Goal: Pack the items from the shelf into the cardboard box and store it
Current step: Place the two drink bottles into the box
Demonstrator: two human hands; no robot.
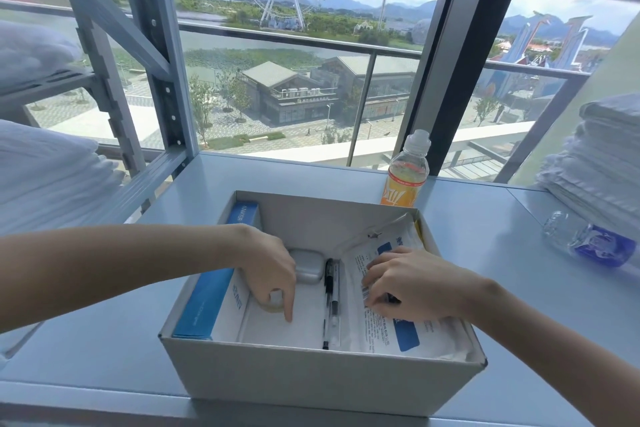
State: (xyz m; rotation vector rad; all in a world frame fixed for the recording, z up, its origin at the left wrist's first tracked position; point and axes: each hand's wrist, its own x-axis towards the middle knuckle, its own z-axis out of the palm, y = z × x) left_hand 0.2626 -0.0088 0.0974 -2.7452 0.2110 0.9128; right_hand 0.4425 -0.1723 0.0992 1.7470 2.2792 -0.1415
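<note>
Two hands [273, 274] [415, 284] rest inside the open, pale, perhaps white cardboard box [311, 378].

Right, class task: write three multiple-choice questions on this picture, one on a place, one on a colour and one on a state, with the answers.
1. Where does the orange bottle stand relative to the box?
A) inside it
B) on the shelf behind it
C) on the towels

2. What colour is the long carton against the box's left wall?
A) red
B) blue
C) green

3. How is the clear bottle on the right placed?
A) upright
B) on its side
C) upside down in the box

Answers:
1 B, it stands on the shelf just beyond the box's far wall.
2 B, its long side is plainly blue.
3 B, it lies flat on the shelf, its blue label showing.
</note>
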